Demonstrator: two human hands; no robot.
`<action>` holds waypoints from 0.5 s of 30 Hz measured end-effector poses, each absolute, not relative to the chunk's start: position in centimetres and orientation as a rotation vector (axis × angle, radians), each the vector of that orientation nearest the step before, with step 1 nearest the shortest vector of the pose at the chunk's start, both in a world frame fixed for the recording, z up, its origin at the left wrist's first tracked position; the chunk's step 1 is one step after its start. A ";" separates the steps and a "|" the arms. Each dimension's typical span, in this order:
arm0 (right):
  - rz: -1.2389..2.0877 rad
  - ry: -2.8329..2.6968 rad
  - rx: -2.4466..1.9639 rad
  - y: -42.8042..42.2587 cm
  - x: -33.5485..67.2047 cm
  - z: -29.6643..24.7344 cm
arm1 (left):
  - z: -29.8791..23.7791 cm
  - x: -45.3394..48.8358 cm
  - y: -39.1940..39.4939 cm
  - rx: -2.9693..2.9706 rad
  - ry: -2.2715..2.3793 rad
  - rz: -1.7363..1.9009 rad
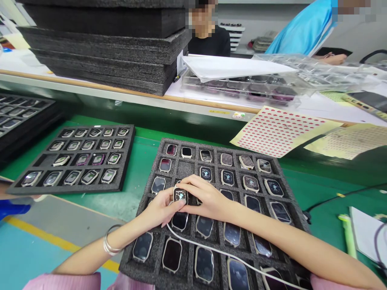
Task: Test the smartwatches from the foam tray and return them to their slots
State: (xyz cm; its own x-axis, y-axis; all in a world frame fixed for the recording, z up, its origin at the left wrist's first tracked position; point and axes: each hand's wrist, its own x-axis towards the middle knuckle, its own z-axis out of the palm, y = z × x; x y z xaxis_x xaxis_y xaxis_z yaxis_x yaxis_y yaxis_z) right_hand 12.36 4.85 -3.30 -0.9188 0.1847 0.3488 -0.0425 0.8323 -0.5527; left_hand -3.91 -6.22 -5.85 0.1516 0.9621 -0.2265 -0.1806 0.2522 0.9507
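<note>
Watch (180,195), screen lit, held just above middle of foam tray (185,168), pinched between both hands. Left hand (160,210) grasps its lower left edge. Right hand (208,200) closes on right side, hiding that edge and pocket below. White cable (211,250) comes out from under hands; end near watch hidden, other end cut off at bottom. Second tray (45,160) at left, well apart. Sticker sheet (278,131) behind foam tray.

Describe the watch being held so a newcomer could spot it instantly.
On the green bench, find the big black foam tray nearest the camera, the one both arms reach over. Just left of its middle, the left hand and right hand pinch one watch between them. It alone is lifted out of its pocket, with its screen lit.
</note>
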 end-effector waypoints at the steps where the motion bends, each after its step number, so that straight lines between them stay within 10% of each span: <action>1: 0.792 -2.627 -0.104 4.9 12.3 -3.2 | -5.8 -3.9 -6.2 0.945 1.074 1.025; 15: 0.527 -2.757 -0.123 4.8 12.1 -1.6 | -6.0 -3.8 -6.2 0.941 1.068 1.073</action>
State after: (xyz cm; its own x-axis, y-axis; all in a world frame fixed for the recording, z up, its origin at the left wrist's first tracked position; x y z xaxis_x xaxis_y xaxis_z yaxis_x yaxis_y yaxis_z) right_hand 12.11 4.76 -1.59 -0.9418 0.1447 0.3035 0.0225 0.9278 -0.3725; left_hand -3.78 -6.23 -5.99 0.1272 0.9713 -0.2012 -0.2063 0.2244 0.9524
